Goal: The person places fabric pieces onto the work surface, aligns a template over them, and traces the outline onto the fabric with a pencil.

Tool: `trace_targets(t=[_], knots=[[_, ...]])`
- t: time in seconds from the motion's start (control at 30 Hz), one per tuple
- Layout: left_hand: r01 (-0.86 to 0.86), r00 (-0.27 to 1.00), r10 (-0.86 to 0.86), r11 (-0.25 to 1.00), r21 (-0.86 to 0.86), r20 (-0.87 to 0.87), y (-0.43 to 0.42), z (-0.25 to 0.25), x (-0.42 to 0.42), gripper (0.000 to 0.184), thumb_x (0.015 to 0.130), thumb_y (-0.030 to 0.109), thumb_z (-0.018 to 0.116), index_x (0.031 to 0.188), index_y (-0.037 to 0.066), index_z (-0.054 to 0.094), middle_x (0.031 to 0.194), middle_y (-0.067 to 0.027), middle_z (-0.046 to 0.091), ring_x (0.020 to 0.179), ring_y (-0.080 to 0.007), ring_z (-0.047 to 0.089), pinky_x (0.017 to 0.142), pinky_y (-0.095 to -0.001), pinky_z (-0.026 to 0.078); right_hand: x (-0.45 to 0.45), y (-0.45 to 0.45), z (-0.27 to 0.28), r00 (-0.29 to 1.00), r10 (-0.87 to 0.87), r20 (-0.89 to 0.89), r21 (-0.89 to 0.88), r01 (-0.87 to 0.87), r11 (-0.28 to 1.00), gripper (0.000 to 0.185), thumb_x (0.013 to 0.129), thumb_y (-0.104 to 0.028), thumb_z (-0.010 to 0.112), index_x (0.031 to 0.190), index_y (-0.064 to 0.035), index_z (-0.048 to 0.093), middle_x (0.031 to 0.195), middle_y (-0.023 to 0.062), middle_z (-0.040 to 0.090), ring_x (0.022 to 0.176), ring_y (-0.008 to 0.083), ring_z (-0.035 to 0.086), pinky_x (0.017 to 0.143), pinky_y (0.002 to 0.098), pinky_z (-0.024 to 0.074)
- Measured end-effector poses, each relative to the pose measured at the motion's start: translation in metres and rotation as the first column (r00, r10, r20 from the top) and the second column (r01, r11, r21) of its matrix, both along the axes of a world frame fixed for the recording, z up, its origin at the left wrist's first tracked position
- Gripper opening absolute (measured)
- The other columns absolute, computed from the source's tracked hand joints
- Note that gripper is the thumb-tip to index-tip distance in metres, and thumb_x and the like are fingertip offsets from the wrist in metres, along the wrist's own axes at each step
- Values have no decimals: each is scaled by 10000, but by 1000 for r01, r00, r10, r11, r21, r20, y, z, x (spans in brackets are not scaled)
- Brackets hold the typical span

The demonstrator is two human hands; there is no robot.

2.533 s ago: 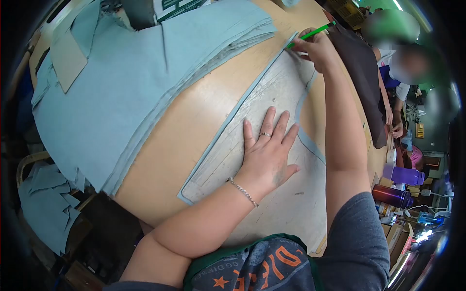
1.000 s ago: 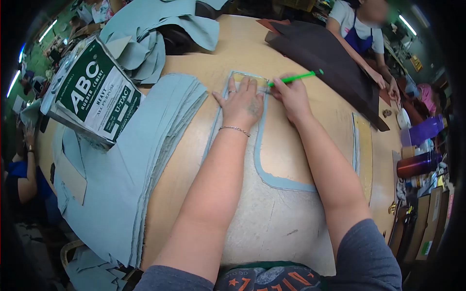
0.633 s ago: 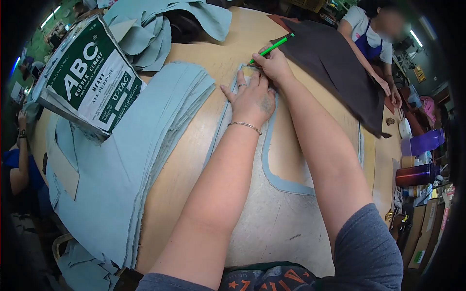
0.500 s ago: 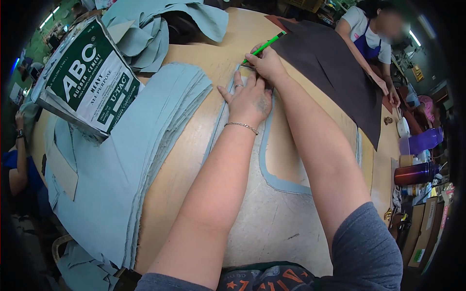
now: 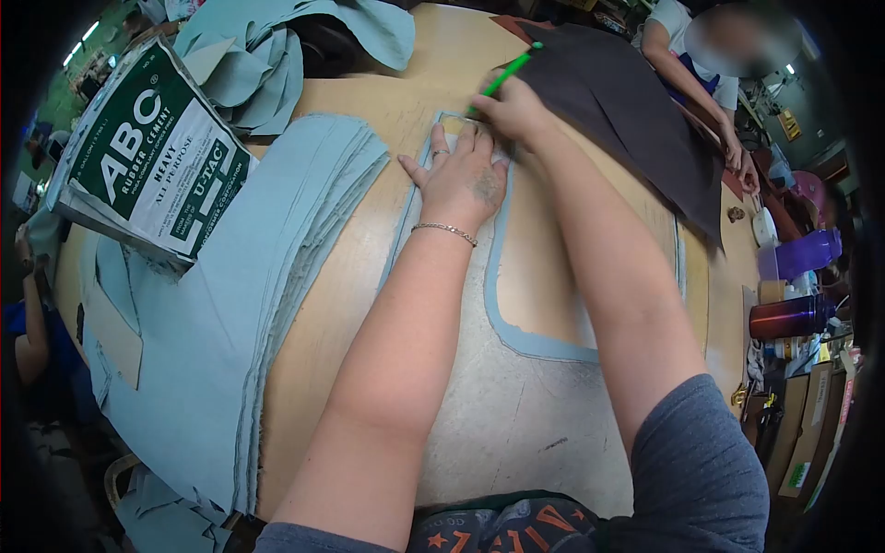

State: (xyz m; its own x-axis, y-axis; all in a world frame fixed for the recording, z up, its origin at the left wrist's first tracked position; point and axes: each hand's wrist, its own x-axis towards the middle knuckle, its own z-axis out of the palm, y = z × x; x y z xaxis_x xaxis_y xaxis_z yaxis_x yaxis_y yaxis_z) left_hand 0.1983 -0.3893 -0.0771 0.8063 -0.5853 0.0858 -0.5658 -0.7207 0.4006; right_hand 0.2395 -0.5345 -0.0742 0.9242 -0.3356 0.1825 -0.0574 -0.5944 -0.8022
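My left hand (image 5: 464, 180) lies flat with its fingers spread on the narrow far end of a grey template (image 5: 525, 433). A blue-green sheet (image 5: 502, 323) shows as a thin border beneath the template's edge. My right hand (image 5: 512, 111) pinches a green pencil (image 5: 507, 78), its lower end close to the template's far tip, just beyond my left fingertips. The pencil leans away to the upper right. Its point is blurred and partly hidden by my fingers.
On the left, a stack of blue-green sheets (image 5: 212, 341) lies under a green and white rubber cement can (image 5: 152, 157). Dark brown material (image 5: 627, 120) spreads at the far right, near another person's hands (image 5: 742, 166). Bottles (image 5: 788, 316) and boxes (image 5: 802, 429) line the right side.
The view has swung from the template's long edge to its narrow end. My left hand has gone there too. Lately my right hand and the pencil have shifted slightly around the tip.
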Motion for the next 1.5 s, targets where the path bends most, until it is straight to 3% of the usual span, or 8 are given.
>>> trace_targets(t=[0.13,0.2,0.33,0.67,0.9,1.23,1.37,1.5], knots=[[-19,1000,18,999,32,17,-1,-1,-1,459,849,357,384,1271,181,339,1375,20,230,1279,-293,143,925,-669,104,-50,-26,23,991,-62,-121,167,82,983,135,796,-78,558,812,-59,425,729,52,547,625,115,548,520,235,445],[-21,999,21,1000,12,30,-3,-4,0,459,849,365,386,1268,182,347,1373,22,234,1280,-286,143,927,-668,104,-64,-21,10,990,-107,87,381,66,922,145,801,-74,550,850,-57,415,724,52,545,637,112,558,515,217,446],[-17,999,15,998,54,41,-2,-3,1,453,853,365,379,1269,187,347,1372,26,236,1279,-280,148,923,-672,112,-66,-7,-24,889,-334,314,408,191,893,153,799,-36,547,855,-21,405,734,73,555,653,123,570,560,207,459],[-22,998,21,999,24,56,-4,-7,5,384,849,314,407,1225,233,401,1343,47,286,1262,-267,191,914,-670,139,-80,17,-16,915,-260,310,-180,325,929,128,768,-87,587,804,-26,480,657,112,562,631,226,574,577,310,442],[-31,999,28,991,-131,-20,-1,-5,7,342,823,286,471,1154,199,493,1330,28,328,1267,-265,183,951,-639,69,-150,82,-8,938,91,335,-388,49,920,150,704,-10,567,805,-53,464,736,145,515,705,341,510,630,391,417],[-41,996,44,999,-30,75,-5,-15,12,419,818,361,459,1220,253,414,1327,65,316,1254,-254,215,921,-647,158,-258,124,13,988,139,71,-173,-125,977,167,708,-22,611,806,-39,478,751,79,531,687,259,497,624,345,410],[-29,995,23,997,72,95,-6,-14,18,433,810,381,466,1224,265,408,1333,69,312,1244,-264,249,903,-634,217,-300,92,19,1000,5,-13,-218,-7,976,134,732,-24,592,818,-37,490,782,73,537,735,266,468,667,337,395],[-44,995,35,994,99,90,-9,-13,20,443,809,411,459,1229,281,406,1352,85,289,1251,-250,240,907,-624,205,-351,59,15,961,-255,-111,209,273,939,87,812,-38,527,864,-30,458,796,71,536,780,174,518,737,283,422]])
